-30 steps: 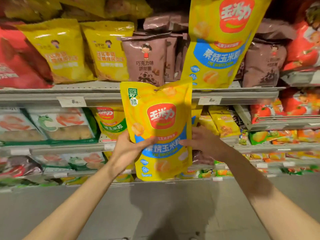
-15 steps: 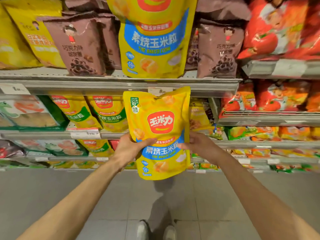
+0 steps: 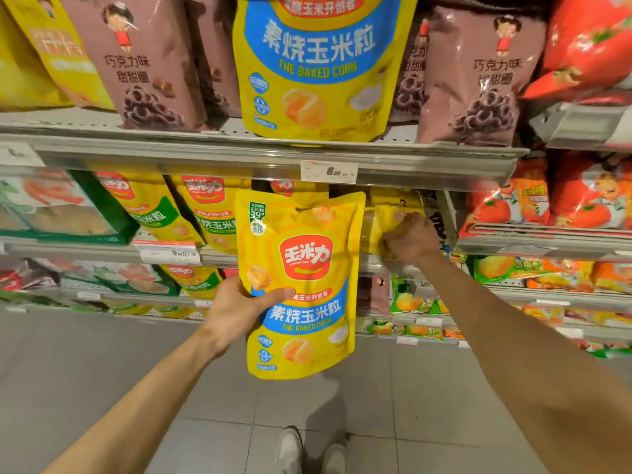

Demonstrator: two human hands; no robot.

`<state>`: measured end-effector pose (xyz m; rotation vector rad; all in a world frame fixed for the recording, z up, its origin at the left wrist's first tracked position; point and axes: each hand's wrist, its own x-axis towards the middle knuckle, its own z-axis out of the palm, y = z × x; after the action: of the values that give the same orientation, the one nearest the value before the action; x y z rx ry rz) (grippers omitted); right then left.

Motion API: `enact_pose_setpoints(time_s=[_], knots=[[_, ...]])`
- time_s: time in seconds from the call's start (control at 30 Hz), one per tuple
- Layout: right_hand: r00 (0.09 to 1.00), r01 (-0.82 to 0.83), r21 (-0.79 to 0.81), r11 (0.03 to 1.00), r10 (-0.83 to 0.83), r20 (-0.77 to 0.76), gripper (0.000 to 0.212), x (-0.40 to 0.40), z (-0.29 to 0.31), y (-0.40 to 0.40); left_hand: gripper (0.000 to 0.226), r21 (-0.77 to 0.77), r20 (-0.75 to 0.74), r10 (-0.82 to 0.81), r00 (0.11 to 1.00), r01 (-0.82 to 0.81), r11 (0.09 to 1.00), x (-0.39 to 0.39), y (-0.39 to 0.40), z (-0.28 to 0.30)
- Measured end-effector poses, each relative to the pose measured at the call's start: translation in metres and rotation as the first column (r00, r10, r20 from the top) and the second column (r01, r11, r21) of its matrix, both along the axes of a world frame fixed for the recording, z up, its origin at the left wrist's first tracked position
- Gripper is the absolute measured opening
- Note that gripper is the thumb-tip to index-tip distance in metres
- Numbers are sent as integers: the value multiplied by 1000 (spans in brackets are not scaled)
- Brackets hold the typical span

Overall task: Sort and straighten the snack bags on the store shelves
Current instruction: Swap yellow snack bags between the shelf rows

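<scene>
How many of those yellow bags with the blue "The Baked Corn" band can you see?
2. One baked corn bag is held in the left hand in front of the shelves; another stands on the upper shelf directly above. More may be hidden behind.

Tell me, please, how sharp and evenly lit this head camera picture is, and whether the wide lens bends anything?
In the head view, the held corn bag in the left hand reads sharp; the right hand and the small yellow bags it reaches are smeared and shaded; glare streaks the brown bags; the shelf edge bows from the lens; the outer bags blur.
</scene>
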<state>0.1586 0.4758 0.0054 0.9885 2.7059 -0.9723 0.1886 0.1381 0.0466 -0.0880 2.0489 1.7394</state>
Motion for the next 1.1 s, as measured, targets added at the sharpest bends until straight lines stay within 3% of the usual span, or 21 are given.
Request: enact_pose_setpoints(time_s=[0.17, 0.4, 0.5, 0.63, 0.83, 0.93, 1.1], knots=[[999, 11, 127, 992, -17, 48, 86, -9, -15, 3, 37, 19, 0, 50, 999, -50, 999, -1, -6, -6], [990, 138, 47, 989, -138, -10, 104, -16, -26, 16, 36, 61, -10, 84, 996, -83, 995, -3, -2, -11], [992, 123, 40, 992, -122, -15, 94, -16, -26, 21, 34, 72, -9, 97, 995, -96, 993, -4, -1, -14], [982, 109, 127, 986, -87, -168, 66, -16, -17, 15, 33, 72, 2, 111, 994, -111, 991, -6, 0, -16], [985, 17, 288, 957, 33, -170, 69, -39, 2, -22, 35, 71, -4, 124, 992, -124, 990, -7, -4, -16], [987, -5, 149, 989, 28, -155, 77, -55, 5, -41, 38, 63, -4, 135, 991, -134, 989, -8, -6, -17], [982, 96, -224, 970, -128, -136, 58, -64, -3, -26, 39, 58, -13, 134, 991, -133, 989, -12, -8, -19]])
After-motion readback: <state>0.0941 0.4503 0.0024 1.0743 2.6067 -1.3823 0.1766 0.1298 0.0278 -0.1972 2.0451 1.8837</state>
